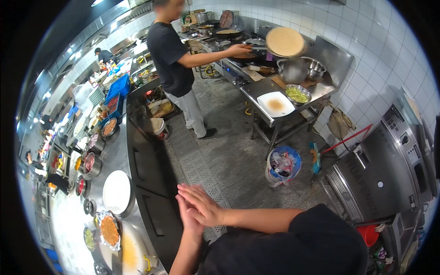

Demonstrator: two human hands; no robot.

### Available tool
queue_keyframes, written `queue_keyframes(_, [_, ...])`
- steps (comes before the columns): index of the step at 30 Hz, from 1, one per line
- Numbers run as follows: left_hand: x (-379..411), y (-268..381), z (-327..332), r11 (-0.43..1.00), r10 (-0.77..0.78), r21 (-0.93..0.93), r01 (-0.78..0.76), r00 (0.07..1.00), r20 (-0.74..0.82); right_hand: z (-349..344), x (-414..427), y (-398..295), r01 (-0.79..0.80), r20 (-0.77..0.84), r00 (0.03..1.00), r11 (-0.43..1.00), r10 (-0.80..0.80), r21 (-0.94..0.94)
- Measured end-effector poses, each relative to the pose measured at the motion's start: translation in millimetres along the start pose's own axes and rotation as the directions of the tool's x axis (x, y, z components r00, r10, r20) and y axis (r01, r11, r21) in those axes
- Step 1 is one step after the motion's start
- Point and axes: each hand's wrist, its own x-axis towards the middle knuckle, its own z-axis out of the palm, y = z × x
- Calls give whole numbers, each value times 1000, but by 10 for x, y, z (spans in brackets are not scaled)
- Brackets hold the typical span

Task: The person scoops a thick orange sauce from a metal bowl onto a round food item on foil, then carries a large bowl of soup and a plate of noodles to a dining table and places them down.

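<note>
My left hand (190,216) and my right hand (204,206) are pressed together, palm against palm, above the floor beside the steel counter. No object shows between them. On the counter to the left lie a white round plate (117,191), a foil-lined dish of orange-brown food (110,231) and a round white cutting board (132,251) with a yellow stain. Farther ahead a co-worker (173,58) in a dark shirt holds out a long-handled utensil near a blurred round pale disc (285,42). A square white plate (276,104) with a brownish patch stands beside a bowl of green vegetables (297,94).
A bin (283,165) with plastic waste stands on the floor, near a broom (315,158) with a red handle. A large steel appliance (374,172) is at the right. Metal bowls (314,68) sit on the side table. A white bucket (158,128) stands by the counter.
</note>
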Motion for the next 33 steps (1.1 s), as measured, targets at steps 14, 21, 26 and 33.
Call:
queue_keyframes(14, [-883,-669,-686,574,-389,696,431,892,-232,-1476,-4456,1176,-837,157,-107,-4,982,-548])
queue_keyframes(21, [-1522,-362,-1248,692,-198,604,396,908,-368,-465,-4194,1080,-656,339,200,383,919,-651])
queue_keyframes(26, [-1785,194,-1904,790,-98,501,354,879,-467,674,-2983,2115,-578,432,329,541,840,-611])
queue_keyframes(33, [-1273,888,-2637,895,-31,333,297,785,-618,1803,-994,1732,-671,430,493,645,756,-366])
